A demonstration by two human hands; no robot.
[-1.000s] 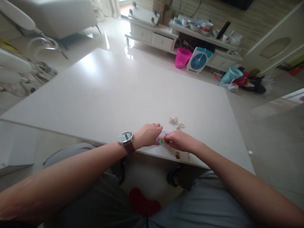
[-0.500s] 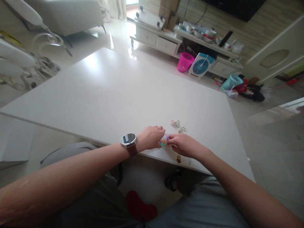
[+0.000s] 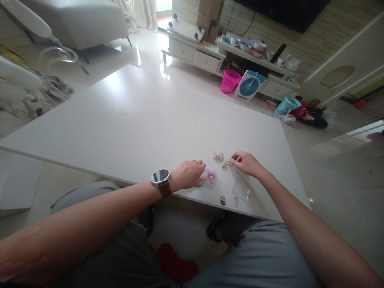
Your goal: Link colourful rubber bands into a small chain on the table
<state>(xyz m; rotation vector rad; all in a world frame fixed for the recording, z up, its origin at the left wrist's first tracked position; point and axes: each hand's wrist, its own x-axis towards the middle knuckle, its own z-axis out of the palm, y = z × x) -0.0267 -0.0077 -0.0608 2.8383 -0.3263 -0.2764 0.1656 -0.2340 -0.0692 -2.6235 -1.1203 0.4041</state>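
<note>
Head view, left hand: the left hand [image 3: 189,175] holds the near-wrist end of its grasp around the left side of the transparent box [image 3: 215,180], fingers toward the far edge and thumb toward the near one, probably to steady it.
Box position: on the white table [image 3: 168,120], at the left hand's fingertips, its right part uncovered, which leaves the compartments within reach.
Box contents: colourful small pieces [image 3: 202,181] beside the left thumb, purplish ones [image 3: 211,174] in a compartment farther from the body; separation presumably keeps the kinds apart.
Right hand: the right hand [image 3: 246,163] has thumb and fingers drawn to a narrow gap at the ring-like pieces [image 3: 218,157]; whether one is pinched cannot be told. Such a fingertip pose suits small items.
Ring-like pieces: in a loose cluster just left of the right fingertips, beyond the box, reachable without crossing the left arm.
Transparent sheet: the flat transparent sheet [image 3: 241,190] lies bodyward of the right hand, possibly a lid set aside for access.
Small figure: the yellow-and-blue figure [image 3: 222,200] lies bodyward of both hands, near the table edge, apart from the box.
Pale piece: the small pale piece [image 3: 236,202] rests between figure and sheet; its kind is unclear.
</note>
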